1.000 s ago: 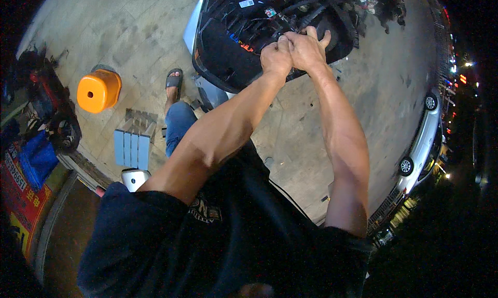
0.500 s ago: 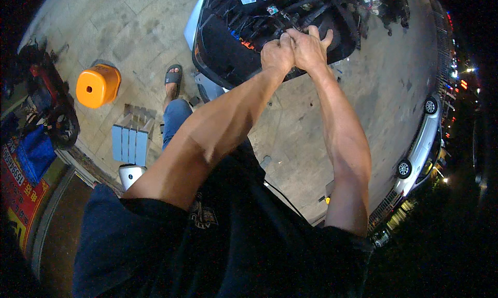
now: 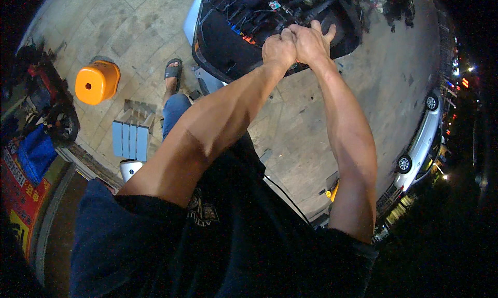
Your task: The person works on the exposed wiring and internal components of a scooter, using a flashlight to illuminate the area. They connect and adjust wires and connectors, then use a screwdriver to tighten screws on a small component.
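Below the left hand (image 3: 279, 50) and right hand (image 3: 311, 44) spreads stained beige-grey paving (image 3: 150, 28), outdoors at night. A silver car (image 3: 421, 142) stands well to their right. The hands meet over the near edge of a black, rounded, wire-filled housing (image 3: 213, 46). Left of them stand a pale-blue slatted stool (image 3: 129, 139) and an orange plastic stool (image 3: 99, 82). The left is curled, the right partly spread; whether either grips anything, I cannot tell.

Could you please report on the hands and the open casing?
Left hand and right hand together over black casing; grip hidden. Wires exposed inside. Orange stool apart, left.
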{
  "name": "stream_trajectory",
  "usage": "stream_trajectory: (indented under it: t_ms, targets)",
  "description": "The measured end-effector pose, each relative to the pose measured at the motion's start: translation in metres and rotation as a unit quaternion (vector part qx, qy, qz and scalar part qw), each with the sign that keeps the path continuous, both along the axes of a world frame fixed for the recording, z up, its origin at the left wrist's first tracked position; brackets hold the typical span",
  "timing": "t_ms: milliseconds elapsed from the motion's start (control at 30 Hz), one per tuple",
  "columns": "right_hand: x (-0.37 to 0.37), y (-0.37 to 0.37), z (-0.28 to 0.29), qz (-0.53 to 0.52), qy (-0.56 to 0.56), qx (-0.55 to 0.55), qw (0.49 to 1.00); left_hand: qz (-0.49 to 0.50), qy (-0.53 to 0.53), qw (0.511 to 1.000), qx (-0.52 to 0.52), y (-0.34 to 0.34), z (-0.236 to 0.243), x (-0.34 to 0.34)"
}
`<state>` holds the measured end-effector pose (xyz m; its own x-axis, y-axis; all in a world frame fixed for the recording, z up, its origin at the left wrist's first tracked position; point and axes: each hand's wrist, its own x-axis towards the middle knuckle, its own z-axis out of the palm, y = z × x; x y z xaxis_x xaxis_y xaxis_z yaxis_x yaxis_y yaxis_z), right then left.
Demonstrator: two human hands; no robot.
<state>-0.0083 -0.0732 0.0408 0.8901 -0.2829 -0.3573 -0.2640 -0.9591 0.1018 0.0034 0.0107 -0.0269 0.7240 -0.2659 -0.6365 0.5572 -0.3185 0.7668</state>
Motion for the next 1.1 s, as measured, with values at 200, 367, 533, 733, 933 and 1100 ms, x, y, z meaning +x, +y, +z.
stream_trajectory:
  t_ms: [200, 367, 533, 733, 933, 1100]
  targets:
    - [0.006, 0.007, -0.001, -0.025, 0.039, -0.036, 0.998, -0.068, 0.003, 0.993, -0.101, 0.013, -0.007, 0.002]
    - [0.006, 0.013, 0.000, -0.049, 0.037, -0.031, 0.998, -0.060, -0.004, 0.982, -0.179, 0.035, -0.015, -0.009]
    - [0.007, 0.009, 0.002, -0.040, 0.020, -0.024, 0.999, -0.176, -0.342, 0.918, -0.096, 0.047, -0.018, -0.014]
    - [0.001, -0.003, -0.003, -0.005, -0.033, -0.011, 0.999, -0.110, -0.303, 0.945, -0.061, 0.046, -0.011, -0.037]
    - [-0.004, -0.011, -0.007, 0.032, -0.076, 0.015, 0.996, -0.007, -0.276, 0.956, -0.094, 0.052, -0.012, -0.059]
    - [-0.002, -0.007, -0.006, 0.013, -0.049, 0.010, 0.999, 0.000, -0.220, 0.969, -0.108, 0.052, -0.024, -0.057]
